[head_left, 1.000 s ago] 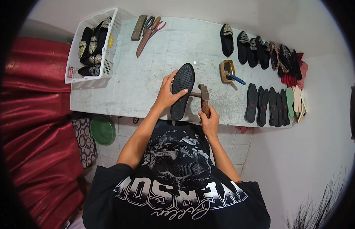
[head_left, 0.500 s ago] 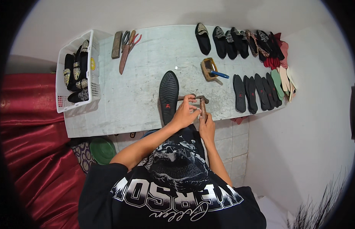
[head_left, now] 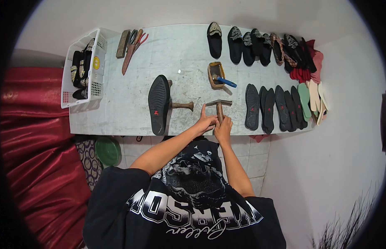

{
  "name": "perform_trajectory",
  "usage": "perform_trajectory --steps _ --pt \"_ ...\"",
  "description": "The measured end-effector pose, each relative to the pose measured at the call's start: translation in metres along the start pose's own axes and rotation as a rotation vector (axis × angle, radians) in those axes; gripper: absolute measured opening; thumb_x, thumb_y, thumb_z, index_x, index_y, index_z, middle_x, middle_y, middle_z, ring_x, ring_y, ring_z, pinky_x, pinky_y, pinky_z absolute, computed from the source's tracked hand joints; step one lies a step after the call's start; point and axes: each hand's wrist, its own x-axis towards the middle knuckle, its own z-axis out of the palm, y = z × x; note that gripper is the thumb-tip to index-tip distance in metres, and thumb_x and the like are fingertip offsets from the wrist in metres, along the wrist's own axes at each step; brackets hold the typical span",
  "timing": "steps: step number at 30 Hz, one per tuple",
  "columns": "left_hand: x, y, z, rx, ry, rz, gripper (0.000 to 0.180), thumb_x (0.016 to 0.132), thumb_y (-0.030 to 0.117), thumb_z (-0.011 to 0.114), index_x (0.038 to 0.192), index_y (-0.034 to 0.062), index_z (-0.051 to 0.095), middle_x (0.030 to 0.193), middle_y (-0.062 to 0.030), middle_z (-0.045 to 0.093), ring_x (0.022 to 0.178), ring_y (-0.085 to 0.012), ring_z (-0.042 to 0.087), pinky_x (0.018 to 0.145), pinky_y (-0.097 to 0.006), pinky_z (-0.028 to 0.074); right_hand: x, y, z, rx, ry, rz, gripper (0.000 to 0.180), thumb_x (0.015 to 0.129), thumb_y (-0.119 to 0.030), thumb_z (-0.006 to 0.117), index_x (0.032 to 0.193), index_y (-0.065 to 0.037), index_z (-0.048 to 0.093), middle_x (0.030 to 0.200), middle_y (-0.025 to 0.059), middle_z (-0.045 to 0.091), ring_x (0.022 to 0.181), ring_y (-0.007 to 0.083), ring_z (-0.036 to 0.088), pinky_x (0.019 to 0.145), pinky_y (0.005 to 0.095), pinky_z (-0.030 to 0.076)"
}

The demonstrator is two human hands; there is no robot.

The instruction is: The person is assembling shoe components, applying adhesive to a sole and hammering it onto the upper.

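Note:
My right hand [head_left: 223, 129] is closed around the wooden handle of a hammer [head_left: 219, 108], whose narrow dark head points away from me over the table's near edge. My left hand [head_left: 206, 123] is against the same handle, its index finger stretched up to the left end of the head and its other fingers bent. Left of my hands lies a black shoe [head_left: 159, 103] with its ridged sole up and a red mark near the heel. A wooden-handled tool [head_left: 182, 105] sticks out from beside or under the shoe; its other end is hidden.
A white crate [head_left: 97, 79] of shoes stands left, beside pliers [head_left: 142, 40] and other tools. A box [head_left: 213, 81] with a blue-handled brush [head_left: 226, 81] sits ahead. Several slip-on shoes [head_left: 235, 47] line the far right, above rows of black soles [head_left: 252, 107].
The view has shifted, and the shoe now appears farther left, apart from my left hand. My left fingers have come down onto the hammer's handle. The wooden-handled tool shows more fully.

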Motion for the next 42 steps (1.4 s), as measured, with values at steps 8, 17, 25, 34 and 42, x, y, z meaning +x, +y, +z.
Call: perform_trajectory --steps 8,17,25,34,42 --pt "0.006 -0.004 0.014 -0.001 0.129 -0.027 0.115 0.096 0.017 0.068 0.162 0.034 -0.025 0.149 -0.0131 0.055 0.13 -0.0287 0.056 0.109 -0.047 0.042 0.011 0.028 0.005 0.02 -0.05 -0.09 0.048 0.088 -0.007 0.07 0.131 0.001 0.051 0.123 0.0247 0.05 0.115 0.0472 0.049 0.097 0.056 0.041" --pt "-0.096 0.028 0.004 0.288 0.106 0.489 0.065 0.093 0.017 0.074 0.151 0.0121 0.046 0.122 -0.008 0.069 0.104 -0.0145 0.064 0.084 -0.031 0.052 0.032 -0.023 -0.018 0.023 -0.141 -0.258 0.051 0.08 -0.004 0.073 0.129 -0.004 0.058 0.123 0.0207 0.052 0.114 0.0376 0.052 0.1 0.0462 0.045" --pt "-0.202 0.037 -0.029 0.814 1.09 0.882 0.062 0.071 0.019 0.091 0.119 0.005 0.056 0.131 -0.0158 0.052 0.121 -0.0335 0.052 0.097 -0.043 0.047 0.058 -0.138 0.0 0.535 -0.439 -0.317 0.032 0.089 -0.009 0.074 0.119 -0.004 0.064 0.098 0.0077 0.063 0.077 0.0138 0.062 0.067 0.0291 0.053" --pt "-0.195 0.006 -0.098 1.026 1.019 0.741 0.081 0.067 0.022 0.095 0.132 0.0056 0.05 0.142 -0.0196 0.045 0.134 -0.0457 0.045 0.108 -0.052 0.043 0.084 -0.225 0.032 0.526 -0.416 -0.221 0.054 0.091 -0.023 0.077 0.135 -0.002 0.054 0.116 0.0144 0.062 0.086 0.0192 0.067 0.075 0.0348 0.055" --pt "-0.197 0.008 -0.123 0.985 0.791 0.964 0.064 0.073 0.012 0.089 0.127 0.0072 0.056 0.136 -0.0189 0.052 0.123 -0.0424 0.058 0.1 -0.047 0.051 0.097 -0.217 0.055 0.475 -0.481 -0.117 0.064 0.088 -0.028 0.082 0.137 0.0 0.052 0.102 0.015 0.074 0.087 0.0215 0.074 0.069 0.0342 0.057"
